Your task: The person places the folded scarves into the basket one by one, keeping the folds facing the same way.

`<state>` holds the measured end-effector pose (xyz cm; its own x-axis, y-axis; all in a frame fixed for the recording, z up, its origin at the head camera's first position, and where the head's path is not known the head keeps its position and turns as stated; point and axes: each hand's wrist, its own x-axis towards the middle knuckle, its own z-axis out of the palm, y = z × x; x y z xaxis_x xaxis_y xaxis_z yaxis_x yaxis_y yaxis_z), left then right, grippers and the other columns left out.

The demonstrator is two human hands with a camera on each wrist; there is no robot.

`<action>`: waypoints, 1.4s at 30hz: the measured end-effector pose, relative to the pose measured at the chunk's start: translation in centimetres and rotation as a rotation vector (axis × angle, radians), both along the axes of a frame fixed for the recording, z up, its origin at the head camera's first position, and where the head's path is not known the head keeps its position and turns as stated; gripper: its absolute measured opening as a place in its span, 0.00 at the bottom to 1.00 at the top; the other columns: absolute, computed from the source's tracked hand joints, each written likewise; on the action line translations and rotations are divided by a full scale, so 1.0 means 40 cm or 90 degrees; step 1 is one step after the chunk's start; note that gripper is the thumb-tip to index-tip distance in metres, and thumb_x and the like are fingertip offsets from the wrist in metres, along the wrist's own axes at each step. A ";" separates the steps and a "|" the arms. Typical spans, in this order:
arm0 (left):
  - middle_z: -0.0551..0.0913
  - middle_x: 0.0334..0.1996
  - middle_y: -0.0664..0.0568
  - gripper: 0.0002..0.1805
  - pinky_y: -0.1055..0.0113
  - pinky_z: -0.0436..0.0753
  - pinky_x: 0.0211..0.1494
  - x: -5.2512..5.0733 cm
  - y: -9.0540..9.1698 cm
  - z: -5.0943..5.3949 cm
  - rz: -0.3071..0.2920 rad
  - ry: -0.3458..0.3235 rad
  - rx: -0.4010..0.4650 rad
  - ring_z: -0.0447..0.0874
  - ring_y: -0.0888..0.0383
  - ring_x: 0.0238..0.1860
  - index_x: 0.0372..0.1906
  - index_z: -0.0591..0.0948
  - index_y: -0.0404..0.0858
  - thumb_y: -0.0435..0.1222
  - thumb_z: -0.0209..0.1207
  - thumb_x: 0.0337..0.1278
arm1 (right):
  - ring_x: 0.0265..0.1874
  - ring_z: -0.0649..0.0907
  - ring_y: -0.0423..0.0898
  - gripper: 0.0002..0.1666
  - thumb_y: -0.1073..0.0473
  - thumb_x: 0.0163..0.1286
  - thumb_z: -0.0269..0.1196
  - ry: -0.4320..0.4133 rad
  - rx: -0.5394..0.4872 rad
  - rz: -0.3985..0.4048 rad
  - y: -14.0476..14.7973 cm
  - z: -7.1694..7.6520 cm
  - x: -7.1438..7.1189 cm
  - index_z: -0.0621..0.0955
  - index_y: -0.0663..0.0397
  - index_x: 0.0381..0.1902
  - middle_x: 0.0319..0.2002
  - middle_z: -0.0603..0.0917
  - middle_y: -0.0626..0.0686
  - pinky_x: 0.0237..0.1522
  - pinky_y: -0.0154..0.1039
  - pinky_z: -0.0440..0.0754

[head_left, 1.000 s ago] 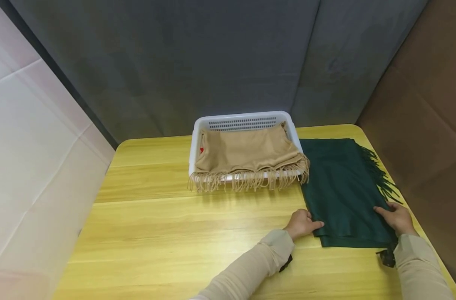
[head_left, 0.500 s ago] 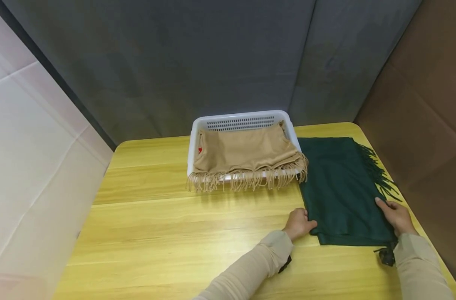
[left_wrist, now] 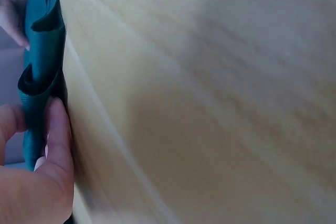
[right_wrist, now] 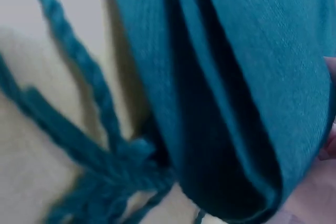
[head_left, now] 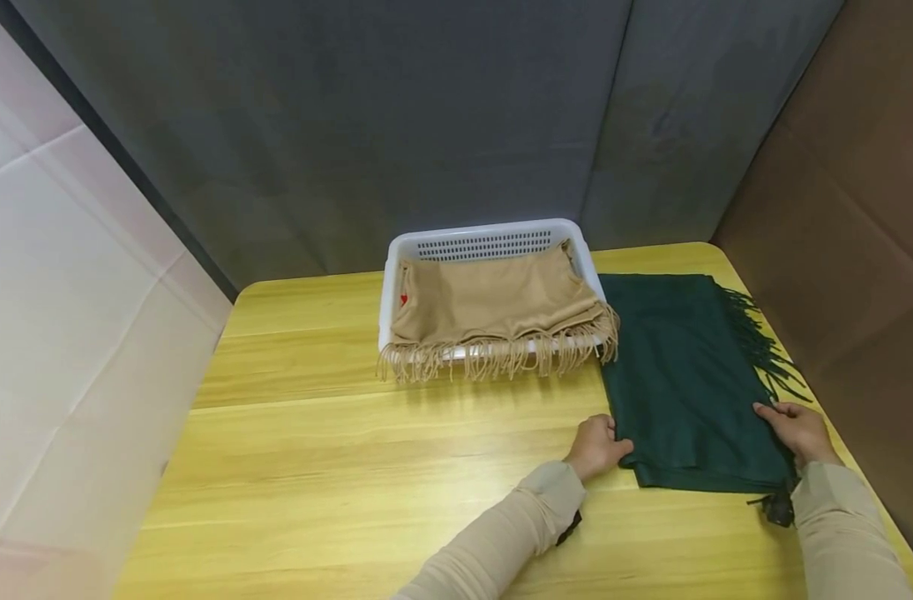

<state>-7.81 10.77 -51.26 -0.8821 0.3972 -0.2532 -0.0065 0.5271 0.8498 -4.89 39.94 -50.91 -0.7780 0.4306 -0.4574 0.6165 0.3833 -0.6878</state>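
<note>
A dark green fringed scarf point(head_left: 677, 375), folded into layers, lies on the right of the table with its fringe towards the right edge. My left hand point(head_left: 597, 448) pinches the scarf's near left edge. Seen from the left wrist, the thumb is on one side of the folded layers point(left_wrist: 46, 61) and the fingers point(left_wrist: 59, 140) on the other. At the near right edge, my right hand point(head_left: 801, 433) grips the cloth, thumb on top and its other fingers mostly hidden. In the right wrist view, the folded green layers point(right_wrist: 273, 51) fill most of the picture, with twisted tassels point(right_wrist: 89, 82) beside them.
A white plastic basket point(head_left: 486, 232) stands at the back middle, holding a folded tan scarf point(head_left: 494, 296) whose fringe hangs over the front rim. The yellow wooden table point(head_left: 314, 467) is bounded by a grey wall behind, a brown panel right and a white one left.
My left hand has shifted slightly left, its thumb covering less of the scarf. The right hand keeps its hold with hardly any movement. The basket stays put.
</note>
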 end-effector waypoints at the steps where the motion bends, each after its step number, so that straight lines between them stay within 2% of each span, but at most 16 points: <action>1: 0.61 0.06 0.58 0.17 0.75 0.56 0.15 -0.002 -0.004 0.002 -0.007 -0.006 -0.003 0.59 0.65 0.08 0.15 0.62 0.42 0.32 0.58 0.46 | 0.57 0.58 0.69 0.51 0.35 0.59 0.49 0.001 0.006 0.009 -0.001 0.002 0.003 0.55 0.76 0.60 0.61 0.52 0.73 0.52 0.61 0.61; 5: 0.63 0.05 0.57 0.15 0.75 0.58 0.15 -0.009 -0.024 0.006 -0.037 -0.010 -0.021 0.64 0.65 0.08 0.16 0.63 0.41 0.32 0.57 0.47 | 0.49 0.65 0.68 0.46 0.39 0.60 0.51 0.010 0.047 0.050 -0.011 0.011 0.020 0.60 0.79 0.54 0.55 0.59 0.76 0.44 0.58 0.69; 9: 0.65 0.05 0.58 0.13 0.76 0.61 0.15 -0.019 -0.044 0.009 -0.068 0.002 -0.034 0.66 0.64 0.08 0.16 0.67 0.41 0.32 0.58 0.47 | 0.41 0.69 0.63 0.38 0.43 0.61 0.53 0.022 0.090 0.069 -0.024 0.016 0.037 0.65 0.80 0.47 0.46 0.66 0.74 0.37 0.50 0.72; 12: 0.64 0.04 0.58 0.14 0.77 0.62 0.15 -0.026 -0.055 0.010 -0.092 0.014 -0.047 0.63 0.65 0.07 0.14 0.68 0.41 0.32 0.58 0.47 | 0.40 0.70 0.62 0.39 0.42 0.60 0.53 0.026 0.086 0.065 -0.032 0.013 0.047 0.66 0.79 0.46 0.45 0.67 0.74 0.37 0.50 0.72; 16: 0.62 0.05 0.58 0.17 0.76 0.60 0.15 -0.033 -0.071 0.015 -0.110 0.028 -0.078 0.59 0.64 0.08 0.12 0.65 0.42 0.32 0.58 0.47 | 0.39 0.72 0.60 0.43 0.39 0.58 0.54 0.018 0.050 0.063 -0.042 0.012 0.061 0.66 0.79 0.48 0.46 0.67 0.73 0.30 0.41 0.74; 19: 0.60 0.06 0.57 0.17 0.75 0.60 0.16 -0.042 -0.082 0.017 -0.117 0.025 -0.095 0.58 0.63 0.10 0.12 0.64 0.40 0.32 0.59 0.46 | 0.39 0.72 0.58 0.45 0.37 0.57 0.55 0.004 0.018 0.062 -0.049 0.014 0.072 0.65 0.78 0.50 0.47 0.67 0.72 0.24 0.33 0.71; 22: 0.60 0.07 0.56 0.16 0.74 0.61 0.16 -0.053 -0.094 0.014 -0.128 0.032 -0.091 0.58 0.62 0.10 0.12 0.65 0.39 0.32 0.59 0.45 | 0.38 0.73 0.56 0.46 0.36 0.57 0.55 0.000 0.006 0.057 -0.058 0.011 0.083 0.64 0.78 0.51 0.47 0.68 0.71 0.24 0.33 0.72; 24: 0.60 0.07 0.56 0.16 0.74 0.61 0.16 -0.060 -0.105 0.009 -0.137 0.056 -0.080 0.58 0.62 0.10 0.12 0.65 0.40 0.32 0.59 0.44 | 0.37 0.73 0.55 0.46 0.37 0.57 0.54 0.004 0.009 0.057 -0.067 0.008 0.090 0.65 0.78 0.51 0.45 0.69 0.70 0.24 0.33 0.72; 29: 0.62 0.08 0.57 0.12 0.75 0.63 0.18 -0.075 -0.130 0.008 -0.124 0.069 -0.067 0.60 0.63 0.11 0.14 0.69 0.39 0.32 0.59 0.43 | 0.38 0.73 0.55 0.46 0.36 0.58 0.54 0.012 0.027 0.075 -0.092 0.002 0.102 0.66 0.78 0.50 0.45 0.70 0.71 0.29 0.38 0.74; 31: 0.61 0.07 0.57 0.12 0.75 0.61 0.17 -0.081 -0.139 0.012 -0.114 0.053 -0.067 0.59 0.63 0.11 0.14 0.69 0.37 0.31 0.59 0.43 | 0.39 0.73 0.57 0.46 0.36 0.57 0.54 0.014 0.031 0.080 -0.104 0.003 0.107 0.66 0.78 0.50 0.46 0.69 0.72 0.31 0.41 0.74; 34: 0.60 0.06 0.58 0.12 0.76 0.59 0.16 -0.088 -0.157 0.017 -0.109 0.043 -0.061 0.57 0.65 0.09 0.15 0.69 0.38 0.31 0.58 0.45 | 0.36 0.76 0.53 0.44 0.37 0.57 0.55 0.016 0.033 0.079 -0.124 0.005 0.114 0.69 0.77 0.47 0.46 0.70 0.72 0.30 0.40 0.76; 37: 0.60 0.07 0.59 0.10 0.76 0.60 0.17 -0.095 -0.176 0.017 -0.102 0.029 -0.057 0.57 0.65 0.10 0.17 0.71 0.38 0.32 0.58 0.47 | 0.30 0.77 0.45 0.40 0.38 0.56 0.58 0.018 0.017 0.066 -0.146 0.009 0.121 0.71 0.75 0.42 0.40 0.73 0.67 0.26 0.36 0.76; 42: 0.61 0.08 0.60 0.06 0.76 0.61 0.19 -0.107 -0.203 0.015 -0.082 0.044 -0.061 0.57 0.65 0.11 0.20 0.75 0.37 0.32 0.58 0.46 | 0.24 0.78 0.39 0.30 0.41 0.53 0.62 0.011 -0.039 0.044 -0.182 0.011 0.136 0.73 0.66 0.28 0.28 0.75 0.55 0.25 0.36 0.78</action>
